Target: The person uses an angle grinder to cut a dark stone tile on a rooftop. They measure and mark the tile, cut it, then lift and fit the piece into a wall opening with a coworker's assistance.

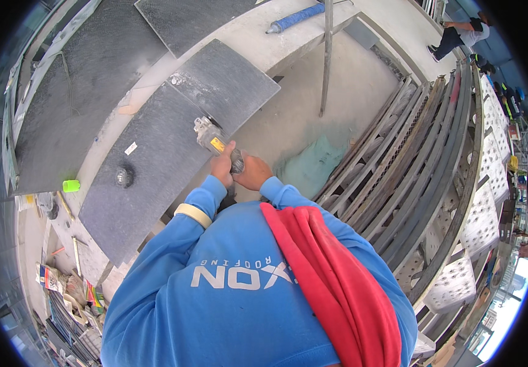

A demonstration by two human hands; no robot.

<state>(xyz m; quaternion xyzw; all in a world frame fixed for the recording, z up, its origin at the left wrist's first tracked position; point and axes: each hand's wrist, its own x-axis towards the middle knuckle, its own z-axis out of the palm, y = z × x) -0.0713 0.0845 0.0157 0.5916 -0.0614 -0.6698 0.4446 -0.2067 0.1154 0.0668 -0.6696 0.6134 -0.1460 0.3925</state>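
Observation:
My left hand (222, 165) is closed around the body of an angle grinder (212, 138), grey with a yellow label. My right hand (253, 173) grips its rear end, close beside the left. The grinder's head rests at a dark grey stone slab (147, 140), on a straight line that divides it from the dark piece beyond (227, 79). Whether that line is cut through, I cannot tell. The disc is mostly hidden by the head. On the slab lie a round dark metal piece (123, 177) and a small white sticker (130, 148).
More dark slabs (86, 85) lie to the far left. A bright green cup (71, 186) sits at the left edge. Long metal bars (410, 159) are stacked at right, beside a teal cloth (314, 162). A blue tube (294, 18) and an upright pole (326, 67) stand out ahead. A person (462, 37) is far right.

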